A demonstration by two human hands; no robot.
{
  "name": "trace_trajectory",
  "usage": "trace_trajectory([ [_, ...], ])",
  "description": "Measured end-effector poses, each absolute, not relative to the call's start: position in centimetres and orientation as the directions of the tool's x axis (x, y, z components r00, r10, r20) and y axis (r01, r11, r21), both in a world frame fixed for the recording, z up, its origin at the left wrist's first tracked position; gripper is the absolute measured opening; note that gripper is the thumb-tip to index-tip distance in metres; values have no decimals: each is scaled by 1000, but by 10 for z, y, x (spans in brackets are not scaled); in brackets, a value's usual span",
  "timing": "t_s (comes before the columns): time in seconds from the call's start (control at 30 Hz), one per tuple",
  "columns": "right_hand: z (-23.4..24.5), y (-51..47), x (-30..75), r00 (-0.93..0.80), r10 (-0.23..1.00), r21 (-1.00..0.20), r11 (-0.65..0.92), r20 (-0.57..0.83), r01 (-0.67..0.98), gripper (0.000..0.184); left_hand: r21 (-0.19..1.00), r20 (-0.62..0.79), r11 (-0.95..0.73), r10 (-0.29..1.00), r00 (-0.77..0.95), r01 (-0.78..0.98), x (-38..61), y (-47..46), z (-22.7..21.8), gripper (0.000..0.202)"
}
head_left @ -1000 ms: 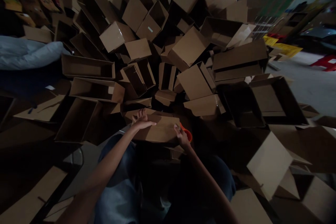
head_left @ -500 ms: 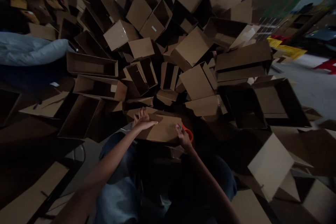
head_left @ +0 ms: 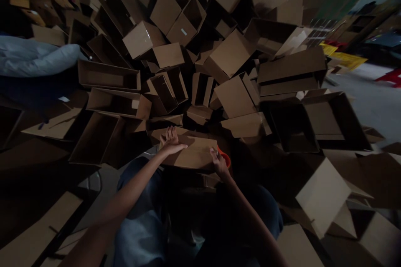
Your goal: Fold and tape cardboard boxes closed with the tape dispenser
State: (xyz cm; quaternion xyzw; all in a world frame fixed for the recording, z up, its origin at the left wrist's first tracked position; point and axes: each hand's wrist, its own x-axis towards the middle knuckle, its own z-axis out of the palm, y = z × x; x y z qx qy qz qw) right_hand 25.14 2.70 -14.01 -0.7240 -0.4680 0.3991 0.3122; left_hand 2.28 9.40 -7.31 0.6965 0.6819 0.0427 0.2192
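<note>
A small closed cardboard box (head_left: 197, 152) lies across in front of my knees. My left hand (head_left: 171, 142) rests on its left part, fingers stretched over the top and thumb pointing right. At the box's right end is my right hand (head_left: 219, 162), its fingers curled and its thumb up against the edge. An orange-red ring-shaped tool (head_left: 227, 159) shows just behind that hand and looks held in it. The hand and the box's end hide most of the tool, so its kind is unclear.
A large heap of open cardboard boxes (head_left: 232, 56) fills the space ahead. More boxes (head_left: 97, 137) crowd the left, and a dark open carton (head_left: 335, 117) lies right. A pale puffy cloth (head_left: 37, 56) is at the far left. Grey floor (head_left: 363, 100) shows at the right.
Both hands and the small box stay almost exactly where they were. Only a very slight shift of the whole view shows.
</note>
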Motion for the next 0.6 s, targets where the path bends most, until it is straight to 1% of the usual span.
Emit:
trace_trajectory([
  [0.2, -142, 29, 252, 254, 923, -823, -374, -288, 427, 65, 378, -259, 19, 962, 86, 926, 21, 98, -73, 109],
  [0.5, -143, 29, 254, 241, 932, -840, -351, -270, 414, 70, 443, -276, 4, 952, 132, 897, 14, 103, -72, 110],
  [0.6, -144, 28, 254, 242, 932, -842, -350, -269, 411, 69, 479, -284, 6, 947, 149, 878, 9, 105, -73, 112],
])
